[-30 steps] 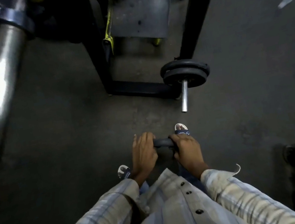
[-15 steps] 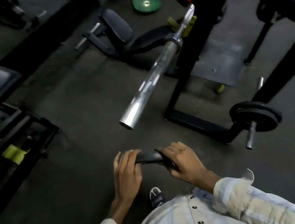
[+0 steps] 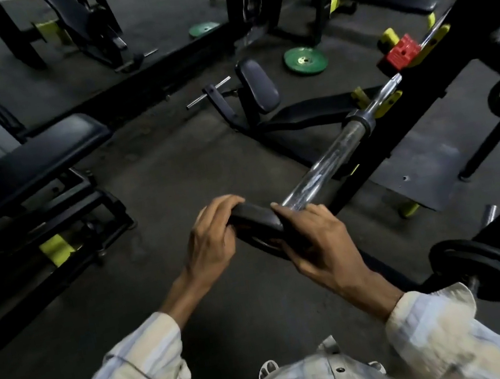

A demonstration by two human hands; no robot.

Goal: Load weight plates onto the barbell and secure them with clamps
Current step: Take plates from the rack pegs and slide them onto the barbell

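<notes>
A black weight plate (image 3: pixel 256 221) is held edge-up between both hands in the middle of the view. My left hand (image 3: pixel 212 239) grips its left rim and my right hand (image 3: pixel 315 238) grips its right rim. The chrome sleeve of the barbell (image 3: pixel 333 158) runs from the rack at upper right down to the plate; its free end is hidden behind the plate and my right fingers. A red clamp (image 3: pixel 402 55) sits beside the bar on the rack at the upper right.
Black plates (image 3: pixel 478 271) hang on a storage peg at the lower right. The black rack frame (image 3: pixel 428 111) crosses the right side. A padded bench (image 3: pixel 21 169) stands at left, a low seat (image 3: pixel 258 84) ahead, and a green plate (image 3: pixel 305 60) lies on the floor.
Both hands have lifted the black plate from near the floor up to the end of the barbell sleeve. The view has tilted up from the floor toward the gym.
</notes>
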